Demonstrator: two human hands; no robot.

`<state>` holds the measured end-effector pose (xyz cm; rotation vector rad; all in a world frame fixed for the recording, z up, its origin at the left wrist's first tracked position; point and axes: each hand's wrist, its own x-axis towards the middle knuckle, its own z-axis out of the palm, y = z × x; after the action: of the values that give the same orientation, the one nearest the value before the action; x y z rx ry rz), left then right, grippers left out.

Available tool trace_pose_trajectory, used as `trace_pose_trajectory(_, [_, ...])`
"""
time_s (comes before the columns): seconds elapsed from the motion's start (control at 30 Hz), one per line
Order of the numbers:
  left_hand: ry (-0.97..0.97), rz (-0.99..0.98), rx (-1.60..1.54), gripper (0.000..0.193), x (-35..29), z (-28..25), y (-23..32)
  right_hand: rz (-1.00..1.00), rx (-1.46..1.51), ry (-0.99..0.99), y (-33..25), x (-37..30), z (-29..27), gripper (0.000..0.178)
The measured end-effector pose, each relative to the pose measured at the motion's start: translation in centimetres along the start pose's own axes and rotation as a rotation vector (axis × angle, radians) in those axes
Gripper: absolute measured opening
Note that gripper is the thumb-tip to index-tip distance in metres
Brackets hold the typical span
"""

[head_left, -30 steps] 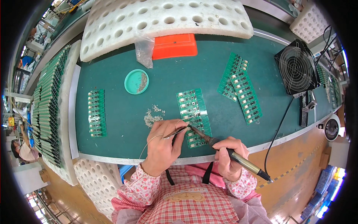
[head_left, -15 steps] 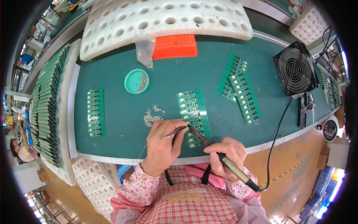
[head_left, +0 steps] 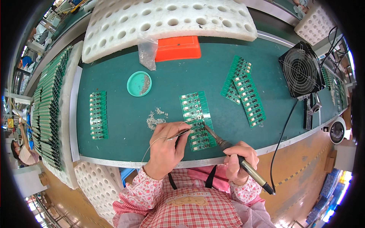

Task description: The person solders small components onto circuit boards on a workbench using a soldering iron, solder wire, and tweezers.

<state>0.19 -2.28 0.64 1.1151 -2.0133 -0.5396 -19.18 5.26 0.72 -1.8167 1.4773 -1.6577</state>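
Observation:
My right hand (head_left: pixel 242 161) is closed around the handle of a soldering iron (head_left: pixel 224 144), whose tip reaches the right part of a green circuit board panel (head_left: pixel 193 102). Pinched in my left hand (head_left: pixel 164 152) are dark, slim tweezers (head_left: pixel 178 134), pointing at the panel's middle rows. A thin solder wire (head_left: pixel 150 146) also runs through that hand, its end over the board. My left fingertips hide part of the panel's left edge. Beside them lies a loose pile of tiny pale components (head_left: pixel 154 121).
A round teal dish (head_left: pixel 131 84) holds more small parts. Behind it are a clear bag (head_left: pixel 147 55), a red bin (head_left: pixel 178 49) and white foam (head_left: pixel 159 19). Other board panels (head_left: pixel 98 114) lie left and two overlapping panels (head_left: pixel 249 98) right, near a black fan (head_left: pixel 301 70).
My right hand has drawn the soldering iron to the right, its tip shifting away from the tweezers' tip toward the panel's right side. My left hand has hardly moved.

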Motion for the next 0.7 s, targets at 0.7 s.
trace_pose_trajectory(0.7, [0.138,-0.110,0.161,0.014,-1.6,-3.4,-2.2,0.006,0.015,0.159,1.2,-2.2,1.0,0.013])
